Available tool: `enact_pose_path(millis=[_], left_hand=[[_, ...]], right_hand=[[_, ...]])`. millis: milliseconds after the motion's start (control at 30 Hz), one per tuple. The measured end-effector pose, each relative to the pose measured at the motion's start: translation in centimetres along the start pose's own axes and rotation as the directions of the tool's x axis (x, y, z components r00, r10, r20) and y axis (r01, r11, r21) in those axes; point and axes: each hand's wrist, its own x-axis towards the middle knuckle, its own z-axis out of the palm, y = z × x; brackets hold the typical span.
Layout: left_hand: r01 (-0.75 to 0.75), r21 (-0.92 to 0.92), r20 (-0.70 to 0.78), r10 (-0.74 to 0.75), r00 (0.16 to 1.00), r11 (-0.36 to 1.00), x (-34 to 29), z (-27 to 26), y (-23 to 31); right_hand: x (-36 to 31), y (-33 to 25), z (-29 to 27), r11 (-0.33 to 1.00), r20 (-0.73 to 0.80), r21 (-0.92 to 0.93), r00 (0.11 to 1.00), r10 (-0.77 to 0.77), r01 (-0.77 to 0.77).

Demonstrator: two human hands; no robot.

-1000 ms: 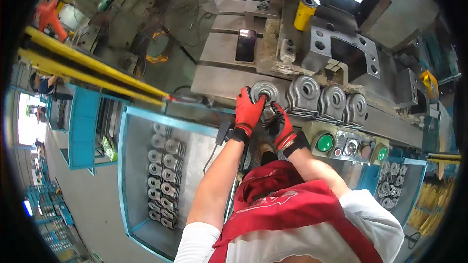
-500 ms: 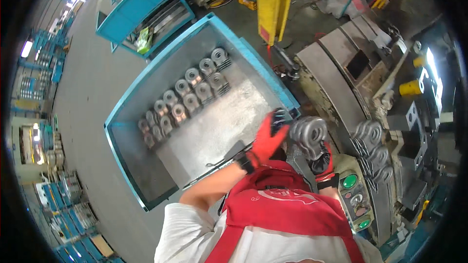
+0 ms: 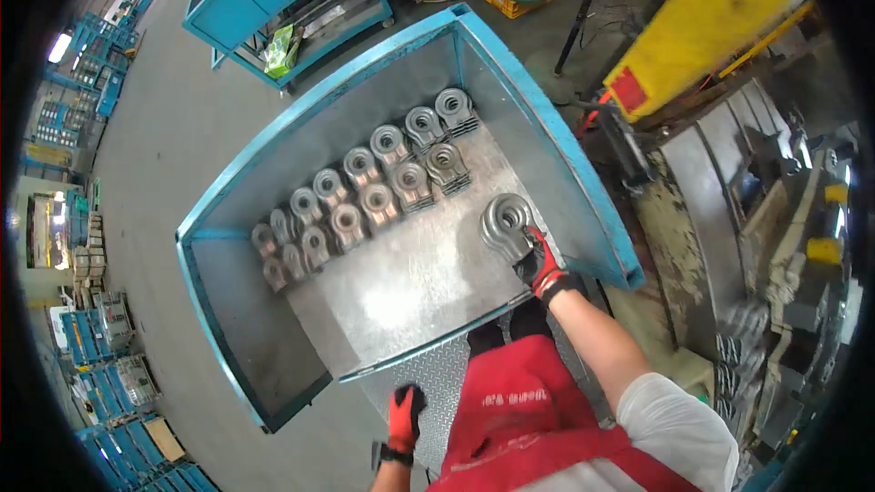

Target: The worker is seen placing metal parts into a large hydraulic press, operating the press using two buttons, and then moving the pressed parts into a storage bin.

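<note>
A stack of grey metal ring-ended plates [image 3: 507, 224] is in my right hand [image 3: 540, 266], which wears a red and black glove. My fingers grip the stack's lower edge, inside the blue metal bin [image 3: 401, 366] near its right wall. Whether the stack touches the bin's floor, I cannot tell. My left hand [image 3: 406, 412], gloved alike, hangs below the bin's near edge with its fingers curled and nothing seen in them. Two rows of similar stacked plates [image 3: 360, 164] stand along the bin's far side, several stacks in each row.
Right of the bin, a yellow post [image 3: 702, 27] leans across the view beside worn metal machinery [image 3: 702, 191]. A blue cart [image 3: 292, 0] with a green packet stands beyond the bin. Below the near edge lies a diamond-patterned metal plate [image 3: 437, 383].
My right hand has carried the plate stack from beside the machine into the bin. My left hand has left the stack's side and dropped lower left. The view has turned toward the bin.
</note>
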Motion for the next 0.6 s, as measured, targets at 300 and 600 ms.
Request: enact_pose_path(millis=[300,600], left_hand=[[0.462,0.117,-0.015,-0.464,0.886,0.879,-4.4,-10.8,-16.9],[0.456,0.257,-0.081,-0.451,0.889,0.852,-4.9,-4.9,-15.0]], right_hand=[[18.9,-3.0,-0.8,0.966,0.056,0.074,0.967,-0.25,0.246],[21.6,-2.5,-1.3,0.972,0.055,0.014,0.97,-0.237,0.236]])
